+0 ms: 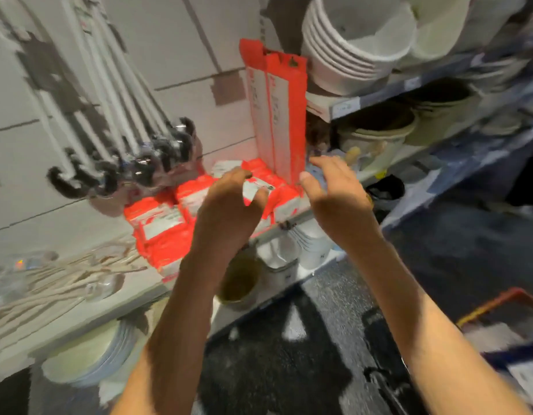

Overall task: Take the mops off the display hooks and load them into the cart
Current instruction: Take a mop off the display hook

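White mop handles (pixel 109 85) hang slanted on wall; cart (pixel 505 322) corner lower right.

Both bare forearms reached forward; the left hand (pixel 229 202) and right hand (pixel 334 187) hung loosely curled, empty.

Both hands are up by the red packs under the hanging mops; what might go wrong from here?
1. The left hand and right hand are at the red packs, not the mop handles; they may pick the wrong goods.
2. The tall red cartons stand upright beside the right hand's fingers; a knock might tip them.
3. The picture is blurred, so a reach may land off target.
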### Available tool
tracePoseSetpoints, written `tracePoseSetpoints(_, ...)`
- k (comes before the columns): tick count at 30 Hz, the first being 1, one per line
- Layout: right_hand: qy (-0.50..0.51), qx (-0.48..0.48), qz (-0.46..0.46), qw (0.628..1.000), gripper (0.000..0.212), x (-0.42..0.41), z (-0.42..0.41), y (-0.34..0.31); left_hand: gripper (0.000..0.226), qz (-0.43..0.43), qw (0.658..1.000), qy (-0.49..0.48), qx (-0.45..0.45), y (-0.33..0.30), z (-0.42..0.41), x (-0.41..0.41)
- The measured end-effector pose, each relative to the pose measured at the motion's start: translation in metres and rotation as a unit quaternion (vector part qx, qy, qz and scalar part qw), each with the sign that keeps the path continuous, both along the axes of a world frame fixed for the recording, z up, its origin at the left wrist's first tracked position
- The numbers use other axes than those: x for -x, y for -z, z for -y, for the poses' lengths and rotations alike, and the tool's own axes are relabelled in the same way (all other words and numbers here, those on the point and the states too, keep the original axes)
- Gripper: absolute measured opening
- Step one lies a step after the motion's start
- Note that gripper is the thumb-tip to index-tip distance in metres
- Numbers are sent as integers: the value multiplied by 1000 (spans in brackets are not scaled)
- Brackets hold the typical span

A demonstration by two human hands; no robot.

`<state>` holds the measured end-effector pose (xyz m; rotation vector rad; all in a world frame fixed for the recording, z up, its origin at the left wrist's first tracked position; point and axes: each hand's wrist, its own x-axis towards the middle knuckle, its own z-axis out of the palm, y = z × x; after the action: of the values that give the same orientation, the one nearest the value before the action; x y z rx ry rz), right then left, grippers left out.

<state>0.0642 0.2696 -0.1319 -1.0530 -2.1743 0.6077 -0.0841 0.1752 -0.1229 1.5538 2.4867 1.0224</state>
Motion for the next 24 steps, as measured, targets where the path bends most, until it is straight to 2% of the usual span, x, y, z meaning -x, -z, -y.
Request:
tracePoseSetpoints(3,57,8,-9,998,63,-21,-6,20,35,21,995,85,40,16,-31,-8)
tracePoseSetpoints(4,79,15,4,997,63,-35,-8,25,35,22,992,117,46,21,-43,-15)
tracePoseSetpoints(8,207,42,20,977,56,-102,-1,28,68,13,968,246,45,33,-78,-72)
tracePoseSetpoints(12,311,38,16,949,59,-171,26,25,52,-13,945,328,10,43,-89,-145)
tracePoseSetpoints(14,360,42,2,932,60,-207,46,25,44,-11,928,371,17,35,-85,-186)
tracePoseSetpoints(17,427,40,-20,903,66,-267,86,24,48,-6,885,460,66,29,-69,-255)
tracePoseSetpoints(24,531,33,-33,846,58,-400,200,32,38,-5,819,572,45,35,11,-410)
